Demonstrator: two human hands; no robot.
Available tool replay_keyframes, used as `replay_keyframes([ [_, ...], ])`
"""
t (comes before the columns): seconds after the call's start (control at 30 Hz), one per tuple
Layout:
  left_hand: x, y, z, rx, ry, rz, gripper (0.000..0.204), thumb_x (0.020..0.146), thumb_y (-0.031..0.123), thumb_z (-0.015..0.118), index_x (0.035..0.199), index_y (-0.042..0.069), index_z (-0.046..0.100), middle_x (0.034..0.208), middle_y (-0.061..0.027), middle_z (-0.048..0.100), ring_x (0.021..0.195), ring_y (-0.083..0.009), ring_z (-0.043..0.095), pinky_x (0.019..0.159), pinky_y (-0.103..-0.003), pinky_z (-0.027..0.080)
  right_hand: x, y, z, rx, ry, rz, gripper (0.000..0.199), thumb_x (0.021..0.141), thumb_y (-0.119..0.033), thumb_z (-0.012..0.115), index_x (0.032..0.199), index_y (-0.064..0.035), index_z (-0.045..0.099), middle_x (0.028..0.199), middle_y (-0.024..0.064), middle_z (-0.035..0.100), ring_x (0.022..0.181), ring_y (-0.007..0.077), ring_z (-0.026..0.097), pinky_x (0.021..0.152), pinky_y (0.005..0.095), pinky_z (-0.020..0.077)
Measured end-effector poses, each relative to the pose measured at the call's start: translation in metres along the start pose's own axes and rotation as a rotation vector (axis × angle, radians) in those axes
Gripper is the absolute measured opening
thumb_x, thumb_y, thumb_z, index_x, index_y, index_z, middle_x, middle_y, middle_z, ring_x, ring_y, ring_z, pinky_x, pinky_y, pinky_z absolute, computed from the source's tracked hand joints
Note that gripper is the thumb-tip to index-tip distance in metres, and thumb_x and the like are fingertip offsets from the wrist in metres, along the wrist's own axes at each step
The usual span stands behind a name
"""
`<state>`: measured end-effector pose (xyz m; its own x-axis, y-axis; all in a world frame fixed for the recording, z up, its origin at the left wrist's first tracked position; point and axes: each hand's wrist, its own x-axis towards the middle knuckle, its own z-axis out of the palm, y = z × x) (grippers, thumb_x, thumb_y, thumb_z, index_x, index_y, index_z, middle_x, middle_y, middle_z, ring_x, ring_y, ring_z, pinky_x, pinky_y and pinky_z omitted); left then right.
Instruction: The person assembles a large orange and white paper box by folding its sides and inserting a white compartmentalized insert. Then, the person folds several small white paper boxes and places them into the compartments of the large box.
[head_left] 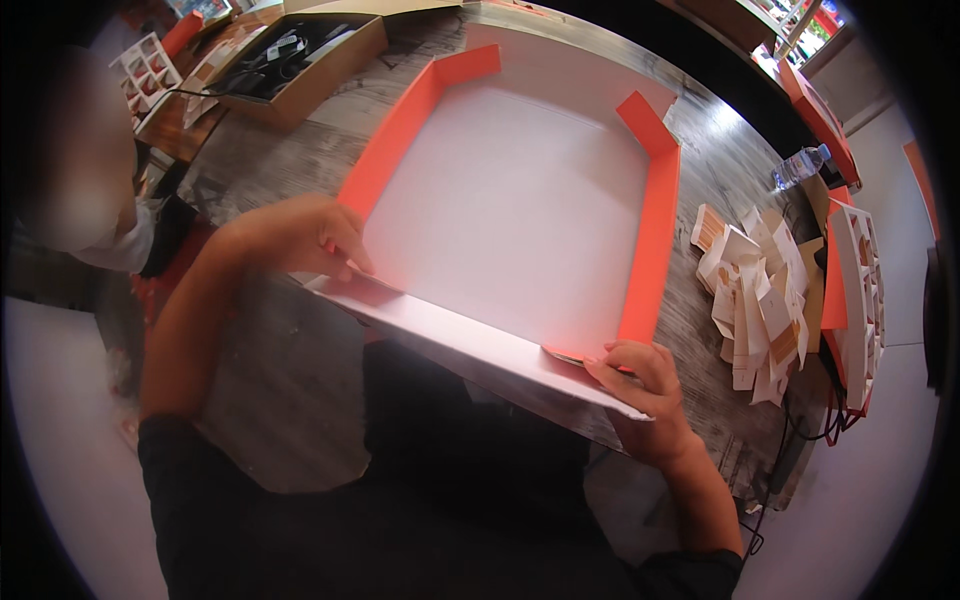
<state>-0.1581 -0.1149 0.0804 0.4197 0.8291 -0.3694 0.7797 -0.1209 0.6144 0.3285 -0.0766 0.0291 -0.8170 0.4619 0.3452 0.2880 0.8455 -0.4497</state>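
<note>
A large, shallow cardboard box (510, 200), white inside with orange side walls, lies partly folded on the table in front of me. Its left and right walls stand up, and their far end flaps angle inward. At the near left corner, my left hand (325, 238) is closed with fingertips pinching the end flap. My right hand (645, 385) grips the near right corner, thumb and fingers around the flap and wall edge. Between both hands runs the near white panel (470, 335), tilted up along the edge closest to me. The far panel appears to lie flat.
Folded white card pieces (760, 290) lie piled right of the box. Beyond them are a compartmented white insert (862, 290), cables (800, 435) and a plastic bottle (803, 167). An open brown carton (300, 75) with dark contents sits far left. Another person (120, 240) is at the left.
</note>
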Motion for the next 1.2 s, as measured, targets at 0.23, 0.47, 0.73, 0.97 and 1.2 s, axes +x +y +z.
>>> replay_keyframes([
  [0.23, 0.014, 0.008, -0.016, 0.055, -0.136, -0.202, 0.027, 0.086, 0.017, 0.084, 0.111, 0.008, 0.085, 0.096, -0.0065, 0.077, 0.081, -0.0161, 0.069, 0.074, -0.031, 0.054, 0.003, 0.006, 0.006, 0.105, 0.121, 0.108, 0.038, 0.086, 0.002, 0.08, 0.122, -0.0054, 0.075, 0.111, 0.0132, 0.076, 0.103, 0.0324, 0.075, 0.088, 0.0426, 0.0576],
  [0.47, 0.002, -0.041, -0.028, -0.406, -0.093, -0.208, 0.07, 0.093, 0.063, 0.078, 0.122, -0.001, 0.078, 0.104, -0.0119, 0.08, 0.105, -0.0218, 0.076, 0.093, -0.035, 0.056, 0.0, -0.001, 0.012, 0.145, 0.226, 0.192, 0.075, 0.087, 0.005, 0.082, 0.152, 0.003, 0.045, 0.121, 0.0181, 0.077, 0.094, 0.029, 0.079, 0.075, 0.0335, 0.0632],
  [0.73, -0.014, -0.015, -0.031, -0.351, -0.149, -0.041, 0.077, 0.079, 0.064, 0.091, 0.119, 0.001, 0.071, 0.11, -0.0126, 0.08, 0.133, -0.0295, 0.067, 0.12, -0.046, 0.042, -0.001, -0.005, 0.011, 0.192, 0.197, 0.272, 0.102, 0.09, 0.005, 0.08, 0.166, 0.0093, 0.012, 0.122, 0.0212, 0.077, 0.093, 0.0259, 0.08, 0.075, 0.0327, 0.063],
  [0.97, -0.023, -0.005, -0.008, -0.141, 0.077, -0.051, 0.024, 0.094, 0.027, 0.083, 0.088, 0.006, 0.072, 0.108, -0.0131, 0.078, 0.142, -0.037, 0.061, 0.134, -0.063, 0.011, -0.002, -0.006, 0.009, 0.274, 0.177, 0.296, 0.104, 0.093, 0.001, 0.079, 0.168, 0.0095, 0.008, 0.115, 0.0222, 0.076, 0.094, 0.0289, 0.079, 0.08, 0.0351, 0.0629],
  [1.2, -0.01, -0.011, -0.014, 0.009, -0.095, -0.07, 0.034, 0.1, 0.031, 0.077, 0.114, 0.0, 0.077, 0.11, -0.0144, 0.078, 0.106, -0.0255, 0.072, 0.1, -0.04, 0.054, 0.011, -0.011, 0.008, -0.177, 0.258, 0.174, 0.085, 0.085, 0.001, 0.084, 0.161, -0.0023, 0.047, 0.147, 0.0224, 0.057, 0.146, 0.0387, 0.051, 0.106, 0.049, 0.0534],
])
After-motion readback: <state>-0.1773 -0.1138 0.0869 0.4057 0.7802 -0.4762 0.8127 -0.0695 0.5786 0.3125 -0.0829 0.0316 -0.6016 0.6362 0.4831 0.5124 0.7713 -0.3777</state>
